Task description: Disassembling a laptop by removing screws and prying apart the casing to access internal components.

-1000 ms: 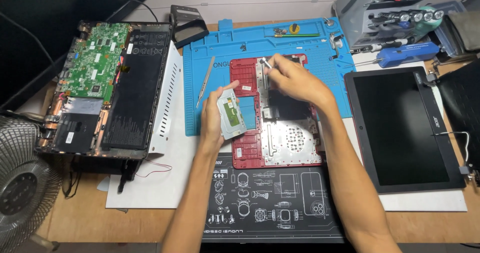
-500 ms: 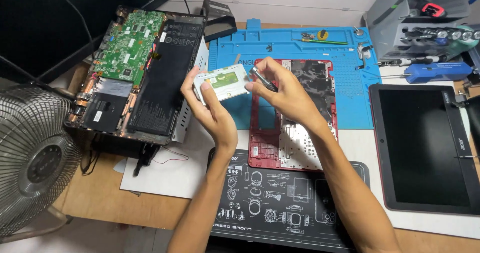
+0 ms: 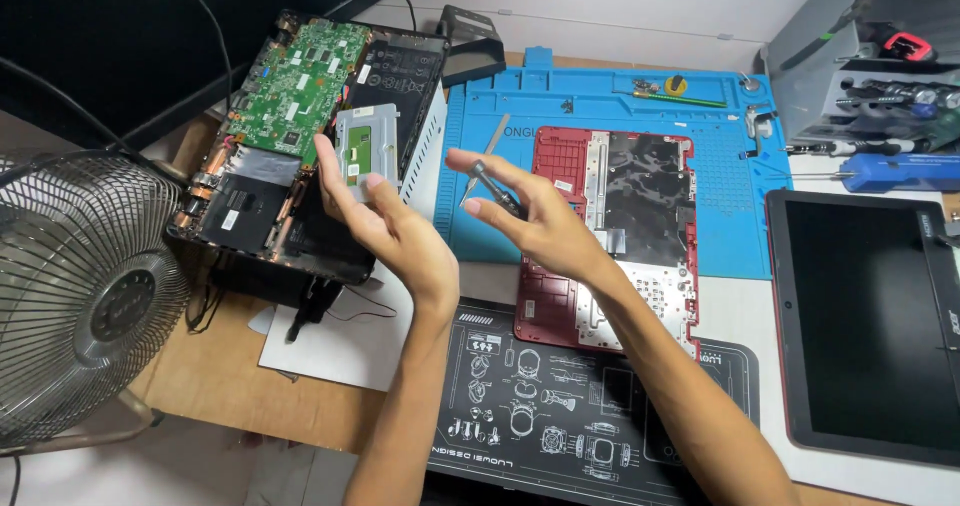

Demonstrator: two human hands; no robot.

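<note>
My left hand (image 3: 385, 216) holds a small grey touchpad board (image 3: 366, 146) with a green circuit strip, raised over the opened laptop base (image 3: 300, 146). That base shows a green motherboard (image 3: 295, 76) and a black battery. My right hand (image 3: 530, 221) grips a thin screwdriver (image 3: 490, 188), hovering over the left part of the blue work mat (image 3: 600, 116). A red laptop palmrest frame (image 3: 615, 236) lies underside up on the mat, just right of my right hand.
A metal fan (image 3: 80, 296) stands at the left. A laptop screen panel (image 3: 870, 316) lies at the right. A black printed mat (image 3: 560, 416) sits at the front. Screwdrivers and a tool rack (image 3: 870, 96) are at the back right. A grey pry tool (image 3: 487, 151) lies on the blue mat.
My left hand has carried the touchpad board from over the red frame leftward to above the opened laptop base. My right hand has lifted off the red frame. The view has shifted left.
</note>
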